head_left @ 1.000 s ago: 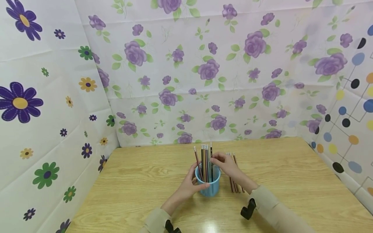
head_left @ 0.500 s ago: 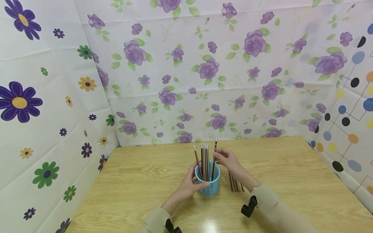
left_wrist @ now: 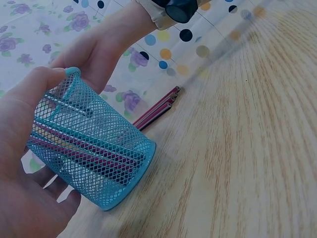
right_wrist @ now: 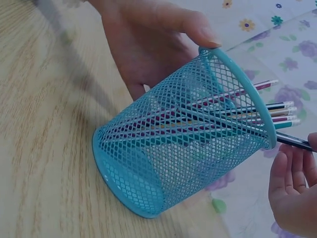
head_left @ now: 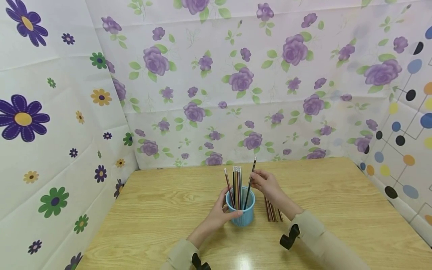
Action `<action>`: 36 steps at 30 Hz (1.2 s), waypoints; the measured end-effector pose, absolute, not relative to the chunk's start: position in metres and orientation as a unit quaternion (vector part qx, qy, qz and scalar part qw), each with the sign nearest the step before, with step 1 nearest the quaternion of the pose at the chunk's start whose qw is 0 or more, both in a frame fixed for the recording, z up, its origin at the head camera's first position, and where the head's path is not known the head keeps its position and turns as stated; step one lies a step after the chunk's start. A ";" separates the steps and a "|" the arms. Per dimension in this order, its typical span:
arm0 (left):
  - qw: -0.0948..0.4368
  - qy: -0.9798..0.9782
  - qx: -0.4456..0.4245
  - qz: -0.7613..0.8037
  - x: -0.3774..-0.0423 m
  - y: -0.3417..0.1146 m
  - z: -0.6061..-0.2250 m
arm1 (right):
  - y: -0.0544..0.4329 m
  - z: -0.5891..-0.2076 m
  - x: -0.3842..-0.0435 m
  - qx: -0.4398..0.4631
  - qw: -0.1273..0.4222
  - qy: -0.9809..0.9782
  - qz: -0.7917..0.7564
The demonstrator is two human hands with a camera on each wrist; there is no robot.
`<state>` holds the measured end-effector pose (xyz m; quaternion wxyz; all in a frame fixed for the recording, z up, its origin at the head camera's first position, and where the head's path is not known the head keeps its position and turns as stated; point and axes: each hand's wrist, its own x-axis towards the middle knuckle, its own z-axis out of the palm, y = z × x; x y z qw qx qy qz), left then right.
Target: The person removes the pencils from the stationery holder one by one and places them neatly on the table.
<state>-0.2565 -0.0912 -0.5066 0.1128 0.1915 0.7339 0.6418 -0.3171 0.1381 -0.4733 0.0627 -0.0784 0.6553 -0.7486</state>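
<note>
A blue mesh pencil cup [right_wrist: 148, 173] stands on the table, and my left hand [head_left: 216, 217] grips its side with the thumb at the rim. Above the rim's right side, my right hand [head_left: 266, 183] pinches a black pencil [head_left: 251, 173] between thumb and fingers. That pencil leans to the right; its lower end is inside the cup, above the bottom, as the right wrist view shows. Several other pencils [head_left: 237, 183] with white erasers stand in the cup, bunched together. A dark red pencil [head_left: 228, 180] leans apart at the left of the bunch.
Several loose pencils [head_left: 272, 210] lie side by side on the wooden table [head_left: 162, 210], right of the cup and partly hidden under my right hand. Behind the table hangs a floral cloth [head_left: 202, 135], with patterned cloths at both sides.
The black pencil in my right hand has gone up and tilted to the right, away from the bunch. My left hand and the cup have hardly moved.
</note>
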 end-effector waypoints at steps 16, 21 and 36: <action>0.110 0.735 0.192 0.641 -0.256 -0.090 -0.508 | 0.143 -0.464 -0.318 -0.058 0.064 0.597 -0.797; 0.109 0.734 0.195 0.641 -0.256 -0.091 -0.508 | 0.146 -0.462 -0.319 -0.059 0.058 0.583 -0.808; 0.106 0.738 0.194 0.637 -0.257 -0.091 -0.507 | 0.156 -0.458 -0.321 -0.040 0.043 0.545 -0.837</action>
